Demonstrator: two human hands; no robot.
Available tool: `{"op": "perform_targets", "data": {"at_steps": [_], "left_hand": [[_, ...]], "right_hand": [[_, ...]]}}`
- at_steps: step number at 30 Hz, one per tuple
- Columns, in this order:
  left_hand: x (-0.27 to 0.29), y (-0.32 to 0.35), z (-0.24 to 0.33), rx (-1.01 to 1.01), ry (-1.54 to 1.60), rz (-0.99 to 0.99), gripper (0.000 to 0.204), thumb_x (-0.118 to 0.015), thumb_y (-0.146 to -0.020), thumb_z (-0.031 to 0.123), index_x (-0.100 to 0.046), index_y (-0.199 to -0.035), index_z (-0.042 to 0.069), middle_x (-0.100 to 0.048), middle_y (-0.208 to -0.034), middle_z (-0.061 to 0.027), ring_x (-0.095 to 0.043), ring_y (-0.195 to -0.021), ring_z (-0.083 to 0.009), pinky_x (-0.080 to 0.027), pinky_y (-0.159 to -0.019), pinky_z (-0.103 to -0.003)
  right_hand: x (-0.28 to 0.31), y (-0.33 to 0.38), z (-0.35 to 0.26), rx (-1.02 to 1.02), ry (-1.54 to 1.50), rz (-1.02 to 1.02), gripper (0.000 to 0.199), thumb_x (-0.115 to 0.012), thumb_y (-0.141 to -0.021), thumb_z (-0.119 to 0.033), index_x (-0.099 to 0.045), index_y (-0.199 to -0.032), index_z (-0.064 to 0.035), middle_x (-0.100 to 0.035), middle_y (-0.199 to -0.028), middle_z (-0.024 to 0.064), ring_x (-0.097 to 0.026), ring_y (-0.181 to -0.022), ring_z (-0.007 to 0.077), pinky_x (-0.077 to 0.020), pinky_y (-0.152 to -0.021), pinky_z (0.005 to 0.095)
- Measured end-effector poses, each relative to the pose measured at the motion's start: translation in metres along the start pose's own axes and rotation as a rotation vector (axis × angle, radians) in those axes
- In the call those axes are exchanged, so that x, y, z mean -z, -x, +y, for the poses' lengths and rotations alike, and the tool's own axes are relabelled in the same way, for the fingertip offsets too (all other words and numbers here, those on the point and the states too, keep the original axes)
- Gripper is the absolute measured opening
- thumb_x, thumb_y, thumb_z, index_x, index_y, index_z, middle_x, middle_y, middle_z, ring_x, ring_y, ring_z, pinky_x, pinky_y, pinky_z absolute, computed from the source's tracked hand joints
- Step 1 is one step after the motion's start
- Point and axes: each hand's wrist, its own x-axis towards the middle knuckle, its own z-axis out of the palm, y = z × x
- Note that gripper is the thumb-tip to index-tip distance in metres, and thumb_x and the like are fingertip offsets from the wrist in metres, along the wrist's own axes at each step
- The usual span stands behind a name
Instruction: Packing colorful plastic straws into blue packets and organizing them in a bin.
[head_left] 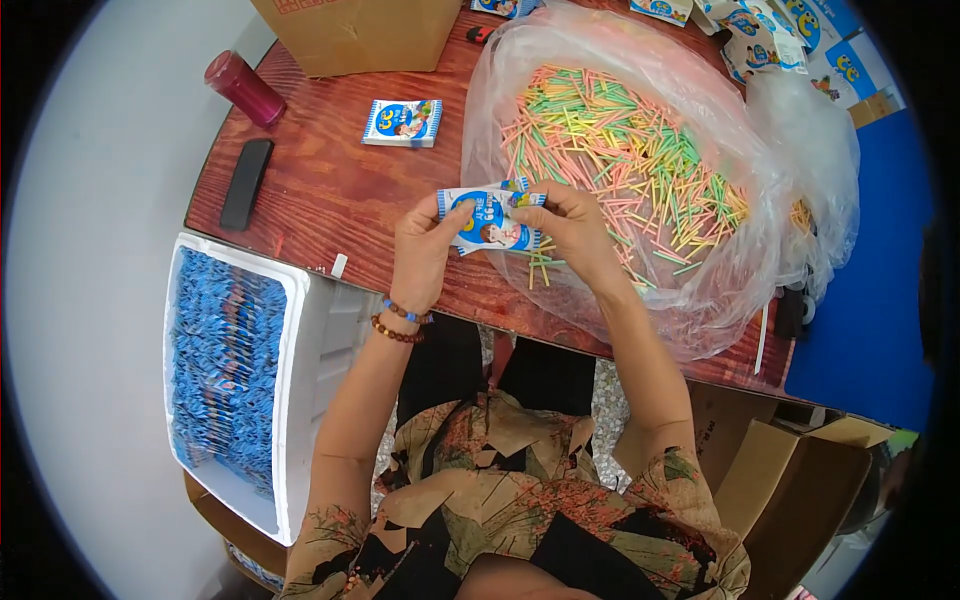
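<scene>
In front of me, over the table, both hands hold small blue-and-white packets point(497, 233). At least two seem to overlap, though I cannot tell how many. My left hand point(424, 240) pinches the left end with its thumb on top, and a beaded bracelet circles that wrist. The right hand point(572, 228) grips the right end between thumb and fingers. Just beyond lies a short stack of similar packets point(402, 122). To the right, a large clear plastic bag point(500, 70) is spread open, full of thin pink, yellow and green sticks point(640, 150).
A white foam box point(292, 400) packed with blue packets stands at the left. On the reddish wooden table point(320, 170) are a black phone point(246, 184), a dark pink cup point(245, 88) and a cardboard box point(365, 35). An opened carton point(790, 470) sits below right.
</scene>
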Motion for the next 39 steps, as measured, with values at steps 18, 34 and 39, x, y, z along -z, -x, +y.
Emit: {"op": "perform_targets", "data": {"at_steps": [18, 34, 39], "left_hand": [[-0.018, 0.046, -0.021, 0.075, 0.272, 0.208, 0.02, -0.061, -0.094, 0.015, -0.067, -0.099, -0.003, -0.069, -0.095, -0.0054, -0.064, -0.083, -0.008, -0.052, -0.074, -0.024], [-0.027, 0.061, -0.035, 0.078, 0.202, 0.2, 0.024, -0.055, -0.097, 0.017, -0.064, -0.104, -0.004, -0.067, -0.098, -0.006, -0.062, -0.084, -0.0086, -0.049, -0.074, -0.024], [-0.03, 0.065, -0.028, 0.017, 0.279, 0.288, 0.024, -0.054, -0.098, 0.017, -0.065, -0.101, -0.004, -0.067, -0.096, -0.0054, -0.061, -0.085, -0.0079, -0.049, -0.077, -0.024]], "right_hand": [[0.009, 0.05, 0.008, 0.092, -0.104, 0.161, 0.016, -0.064, -0.086, -0.011, -0.065, -0.096, 0.0014, -0.063, -0.096, 0.0054, -0.058, -0.085, 0.0126, -0.0482, -0.077, 0.0287], [0.015, 0.058, -0.003, 0.451, 0.526, -0.251, 0.024, -0.073, -0.077, -0.019, -0.072, -0.1, -0.0112, -0.054, -0.132, 0.0091, -0.043, -0.127, 0.0298, -0.0293, -0.107, 0.0446], [0.058, 0.027, -0.006, 0.114, 0.338, -0.053, 0.02, -0.068, -0.082, -0.018, -0.071, -0.096, -0.0043, -0.064, -0.113, 0.0119, -0.058, -0.107, 0.0261, -0.0425, -0.096, 0.0365]]}}
